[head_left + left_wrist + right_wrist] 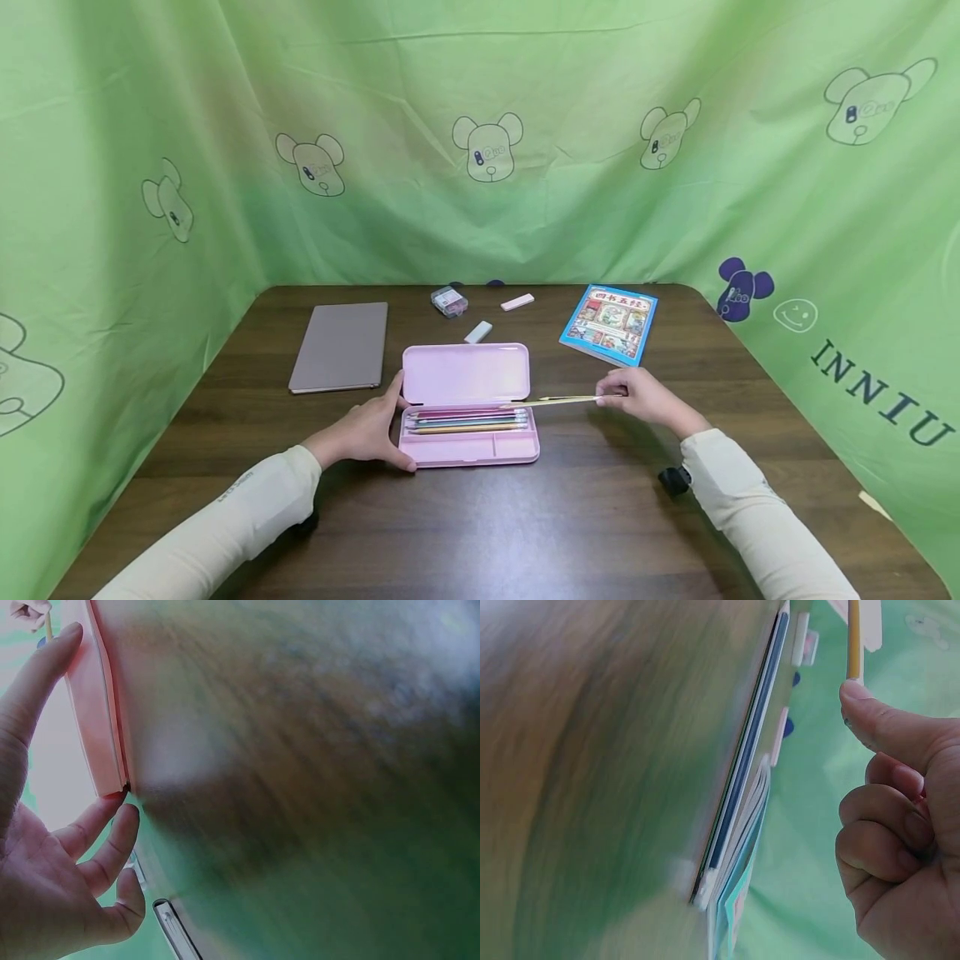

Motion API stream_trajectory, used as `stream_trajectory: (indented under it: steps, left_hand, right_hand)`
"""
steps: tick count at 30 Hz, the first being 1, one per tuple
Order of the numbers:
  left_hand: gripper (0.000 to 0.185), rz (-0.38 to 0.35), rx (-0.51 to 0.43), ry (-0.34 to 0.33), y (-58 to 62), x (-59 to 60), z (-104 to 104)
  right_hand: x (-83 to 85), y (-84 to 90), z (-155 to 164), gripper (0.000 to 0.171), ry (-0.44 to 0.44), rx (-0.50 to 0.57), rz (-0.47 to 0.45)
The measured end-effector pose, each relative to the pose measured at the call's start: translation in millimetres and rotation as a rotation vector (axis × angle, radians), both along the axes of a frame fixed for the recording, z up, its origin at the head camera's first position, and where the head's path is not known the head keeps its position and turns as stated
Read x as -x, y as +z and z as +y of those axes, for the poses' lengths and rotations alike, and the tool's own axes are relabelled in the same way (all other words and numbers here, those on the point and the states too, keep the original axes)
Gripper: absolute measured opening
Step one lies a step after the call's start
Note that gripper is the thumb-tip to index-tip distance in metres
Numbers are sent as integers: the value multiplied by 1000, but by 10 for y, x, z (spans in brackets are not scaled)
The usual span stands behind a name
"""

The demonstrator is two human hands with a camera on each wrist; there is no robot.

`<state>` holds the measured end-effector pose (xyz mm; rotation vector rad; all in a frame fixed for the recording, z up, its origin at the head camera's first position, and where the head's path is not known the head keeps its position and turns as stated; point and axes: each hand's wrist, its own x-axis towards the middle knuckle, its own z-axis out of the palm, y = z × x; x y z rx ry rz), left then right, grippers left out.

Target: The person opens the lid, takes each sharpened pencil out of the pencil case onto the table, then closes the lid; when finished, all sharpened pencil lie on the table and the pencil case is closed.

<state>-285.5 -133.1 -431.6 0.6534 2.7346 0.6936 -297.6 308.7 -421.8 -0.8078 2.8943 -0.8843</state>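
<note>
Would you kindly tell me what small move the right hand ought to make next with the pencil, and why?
Probably lower the pencil leftward into the pencil case. The right hand pinches its far end, its tip already reaches the open case's rim beside the other pencils, and the left hand steadies the case.

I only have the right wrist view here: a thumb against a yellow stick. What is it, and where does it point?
Observer: A pencil, pinched by the right hand, tip over the open pink pencil case.
Operator: Is the case empty?
Observer: No, several pencils lie in its long compartment.
Operator: And the other hand?
Observer: The left hand rests against the case's left end, thumb at the hinge.
</note>
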Motion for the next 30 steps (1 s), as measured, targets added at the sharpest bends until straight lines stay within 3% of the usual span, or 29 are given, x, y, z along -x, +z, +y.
stream_trajectory:
  steps: [10,22,30]
  left_hand:
    - [141,3,3,-4,-3,14,13]
    - [142,-1,6,0,0,10,2]
    - [141,6,13,0,-10,8,2]
  right_hand:
    - [-68,-9,269,9,-39,-43,26]
    - [-70,-47,509,7,-91,-56,-32]
    - [-22,-92,570,7,-178,-95,-81]
